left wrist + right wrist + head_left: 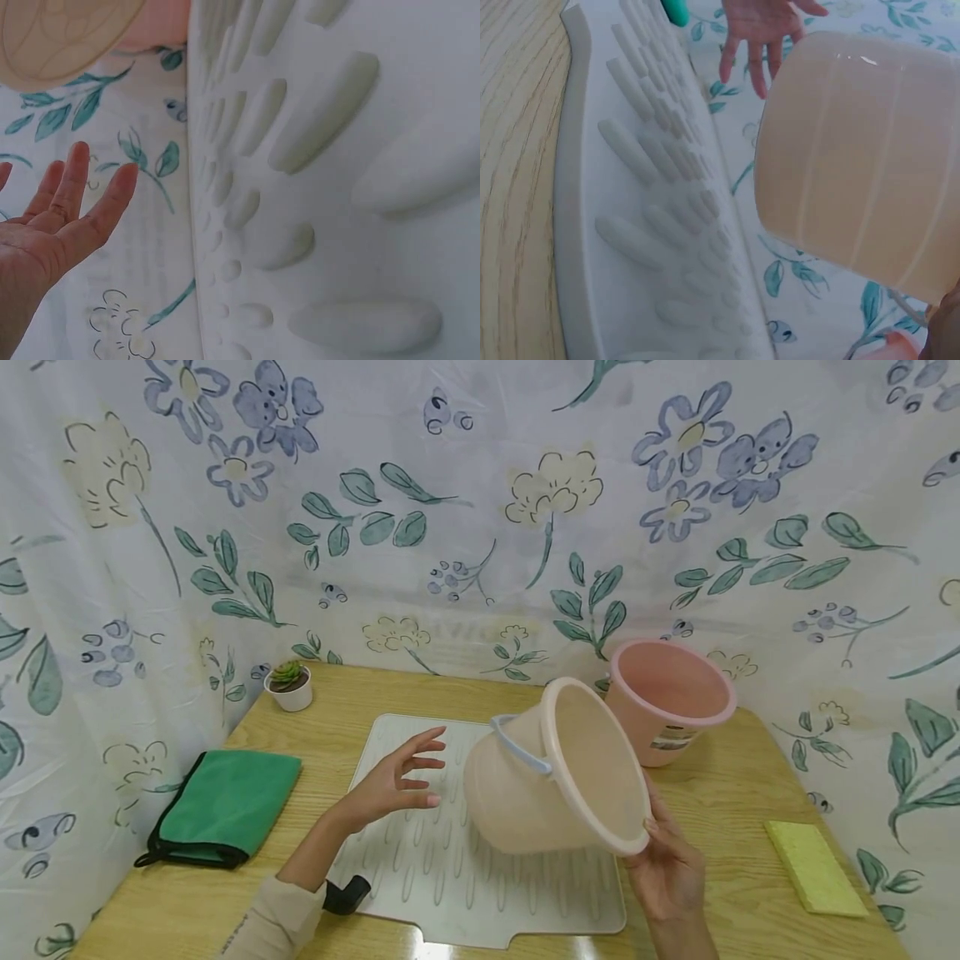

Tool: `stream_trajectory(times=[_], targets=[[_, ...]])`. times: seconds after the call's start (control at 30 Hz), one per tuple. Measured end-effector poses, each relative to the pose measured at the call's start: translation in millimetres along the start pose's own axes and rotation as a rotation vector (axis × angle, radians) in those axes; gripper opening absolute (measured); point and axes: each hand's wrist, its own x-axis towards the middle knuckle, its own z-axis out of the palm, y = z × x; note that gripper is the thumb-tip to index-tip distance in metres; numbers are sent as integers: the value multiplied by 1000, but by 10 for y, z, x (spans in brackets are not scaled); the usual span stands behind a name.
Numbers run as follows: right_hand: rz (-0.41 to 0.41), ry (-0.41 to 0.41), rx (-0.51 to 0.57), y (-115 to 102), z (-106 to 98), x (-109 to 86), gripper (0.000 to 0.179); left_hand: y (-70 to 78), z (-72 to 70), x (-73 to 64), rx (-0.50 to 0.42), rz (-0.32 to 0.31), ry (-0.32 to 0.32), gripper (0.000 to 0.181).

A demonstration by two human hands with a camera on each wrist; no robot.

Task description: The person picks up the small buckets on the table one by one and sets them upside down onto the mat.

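Note:
A cream bucket (517, 793) with a pale blue handle (521, 747) is tilted above the white ridged drain mat (420, 893), its mouth turned toward the right. My right hand (667, 868) grips its rim at the lower right, the thumb over the edge. To the left of the bucket, my left hand (393, 781) hangs in the air with fingers spread, apart from it and holding nothing. In the left wrist view the bucket's base (67, 30) shows at the top left, above the left hand (67, 217). The right wrist view shows the bucket's side wall (855, 157).
A pink bucket (645, 735) stands at the back right of the wooden table (742, 893). A yellow sponge cloth (813, 868) lies at the right. On the left are a folded green towel (225, 802) and a small potted succulent (288, 687). A floral curtain (480, 527) hangs behind.

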Motion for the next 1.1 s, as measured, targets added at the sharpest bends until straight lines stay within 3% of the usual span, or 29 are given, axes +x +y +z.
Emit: stream_trajectory(times=[0.53, 0.77, 1.1], targets=[[-7, 36, -14, 129, -25, 8, 60, 0, 80, 34, -87, 4, -62, 87], [8, -14, -17, 188, -46, 14, 61, -18, 119, 54, -129, 20, -84, 88], [11, 5, 19, 263, -40, 6, 60, -54, 191, 62, -160, 17, -95, 90]])
